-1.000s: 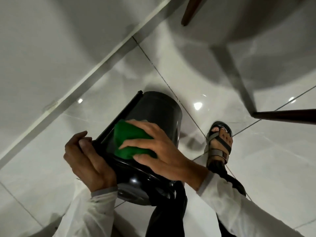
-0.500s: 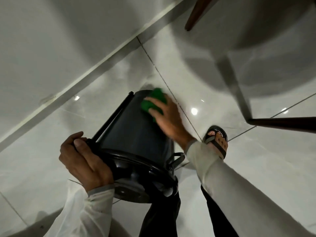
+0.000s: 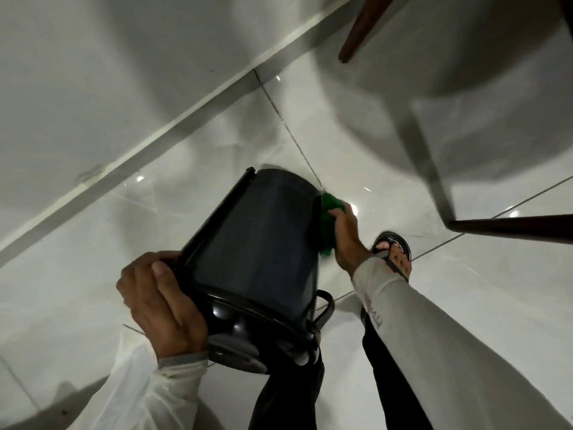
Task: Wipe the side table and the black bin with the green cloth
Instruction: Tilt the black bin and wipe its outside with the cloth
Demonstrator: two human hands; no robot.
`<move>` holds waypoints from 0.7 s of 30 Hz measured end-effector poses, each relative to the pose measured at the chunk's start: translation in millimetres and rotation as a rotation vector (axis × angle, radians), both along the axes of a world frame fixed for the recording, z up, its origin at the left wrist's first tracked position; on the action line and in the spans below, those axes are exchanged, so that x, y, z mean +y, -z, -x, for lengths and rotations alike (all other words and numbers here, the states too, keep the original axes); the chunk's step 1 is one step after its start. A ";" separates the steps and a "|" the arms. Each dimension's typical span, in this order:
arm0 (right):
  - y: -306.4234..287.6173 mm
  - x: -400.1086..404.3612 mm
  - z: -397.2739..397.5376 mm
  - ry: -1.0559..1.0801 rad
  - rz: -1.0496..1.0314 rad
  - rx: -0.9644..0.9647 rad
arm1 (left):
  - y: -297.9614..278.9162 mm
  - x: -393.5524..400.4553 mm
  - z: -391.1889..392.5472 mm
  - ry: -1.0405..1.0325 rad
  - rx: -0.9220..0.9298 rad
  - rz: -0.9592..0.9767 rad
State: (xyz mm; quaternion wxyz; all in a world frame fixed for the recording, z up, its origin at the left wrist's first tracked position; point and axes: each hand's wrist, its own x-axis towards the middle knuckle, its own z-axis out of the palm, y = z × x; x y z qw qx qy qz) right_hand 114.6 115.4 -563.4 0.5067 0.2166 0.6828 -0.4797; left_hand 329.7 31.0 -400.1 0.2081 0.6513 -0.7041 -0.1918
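The bin (image 3: 257,243) hangs tilted above the floor (image 3: 465,305), the left hand (image 3: 161,302) clamped on its rim. The cloth (image 3: 328,225), pinched in the right hand (image 3: 345,240), has slid from the bin's front round to its right side, so wiping looks to be moving round the wall.

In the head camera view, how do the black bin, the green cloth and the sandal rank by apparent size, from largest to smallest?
1. black bin, clearly the largest.
2. and 3. green cloth and sandal look about alike; the right hand and the bin hide part of the cloth, so I do not rank them.
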 end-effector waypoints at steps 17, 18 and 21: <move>-66.1 43.1 30.0 -0.629 0.011 0.481 | -35.2 75.6 53.9 0.115 0.126 -0.254; -59.9 44.2 26.6 -0.733 -0.011 0.536 | -33.7 76.1 53.2 0.044 0.155 -0.280; -51.5 38.5 23.4 -0.929 -0.062 0.601 | -28.5 72.8 47.6 -0.117 0.213 -0.339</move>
